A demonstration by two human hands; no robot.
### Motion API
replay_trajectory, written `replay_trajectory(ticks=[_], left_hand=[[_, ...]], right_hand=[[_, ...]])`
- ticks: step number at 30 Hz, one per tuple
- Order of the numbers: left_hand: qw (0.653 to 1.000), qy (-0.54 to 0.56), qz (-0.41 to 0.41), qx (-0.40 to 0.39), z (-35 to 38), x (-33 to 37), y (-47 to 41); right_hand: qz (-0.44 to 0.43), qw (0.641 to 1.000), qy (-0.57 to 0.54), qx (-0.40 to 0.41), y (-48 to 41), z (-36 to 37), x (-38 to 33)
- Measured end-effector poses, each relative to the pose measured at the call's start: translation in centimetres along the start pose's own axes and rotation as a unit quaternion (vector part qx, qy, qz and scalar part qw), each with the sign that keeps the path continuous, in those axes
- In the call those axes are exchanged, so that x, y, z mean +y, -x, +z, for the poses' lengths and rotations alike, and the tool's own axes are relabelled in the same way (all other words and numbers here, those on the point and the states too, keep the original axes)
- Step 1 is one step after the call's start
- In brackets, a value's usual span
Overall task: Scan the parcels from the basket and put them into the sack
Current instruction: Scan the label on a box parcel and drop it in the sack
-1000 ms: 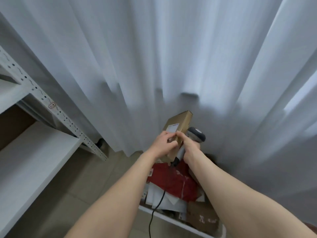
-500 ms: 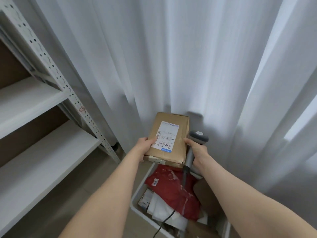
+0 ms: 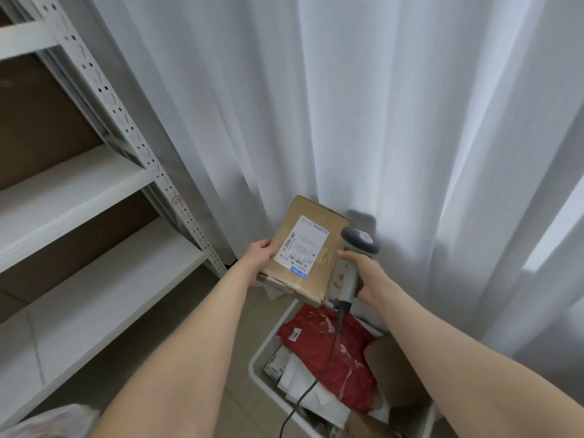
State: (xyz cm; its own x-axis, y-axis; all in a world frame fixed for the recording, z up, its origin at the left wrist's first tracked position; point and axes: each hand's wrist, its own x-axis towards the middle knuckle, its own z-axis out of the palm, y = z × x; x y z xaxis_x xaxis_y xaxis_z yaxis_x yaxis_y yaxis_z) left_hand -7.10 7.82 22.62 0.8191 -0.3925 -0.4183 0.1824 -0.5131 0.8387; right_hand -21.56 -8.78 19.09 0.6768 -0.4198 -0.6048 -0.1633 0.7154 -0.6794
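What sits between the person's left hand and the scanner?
In the head view, the cardboard parcel: the left hand grips one edge, the scanner stands by the other.

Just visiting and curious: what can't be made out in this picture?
All head view.
- Label on the cardboard box: fine print too small.
- Basket: near corner cut off by the bottom edge; parcels under the red parcel hidden.
- Pale bag bottom left: mostly cut off by the edge.
- Scanner window: faces away.
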Motion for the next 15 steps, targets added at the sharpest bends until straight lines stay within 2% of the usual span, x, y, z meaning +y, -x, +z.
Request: replay_trajectory(ticks=[3, 7, 9, 11, 13, 15], left_hand=[[1.000, -0.013, -0.015, -0.008, -1.1, 0.5, 0.0], [0.999, 0.011, -0.033, -0.026, -2.4, 0.7, -0.6], [0.995, 0.087, -0.039, 0.020, -2.7, 0.7, -0.7], [0.975, 0.204, -0.071, 0.050, -3.0, 0.2, -0.4], [0.954, 0.273, -0.121, 0.006, -3.0, -0.4, 0.6], [0.959, 0.242, -0.135, -0.057, -2.7, -1.1, 1.4]], right_hand=[[0.004, 0.998, -0.009, -0.056, 0.4, 1.1, 0.3], [-0.003, 0.998, 0.017, -0.065, 1.0, 2.6, 0.7], [-0.013, 0.999, 0.024, -0.038, 0.9, 3.2, 1.1], [-0.018, 1.000, 0.001, 0.003, 0.7, 4.0, 1.6], [-0.017, 0.999, -0.038, 0.028, 0.5, 4.8, 2.2], [-0.004, 0.999, -0.034, 0.036, 0.5, 5.4, 2.7]])
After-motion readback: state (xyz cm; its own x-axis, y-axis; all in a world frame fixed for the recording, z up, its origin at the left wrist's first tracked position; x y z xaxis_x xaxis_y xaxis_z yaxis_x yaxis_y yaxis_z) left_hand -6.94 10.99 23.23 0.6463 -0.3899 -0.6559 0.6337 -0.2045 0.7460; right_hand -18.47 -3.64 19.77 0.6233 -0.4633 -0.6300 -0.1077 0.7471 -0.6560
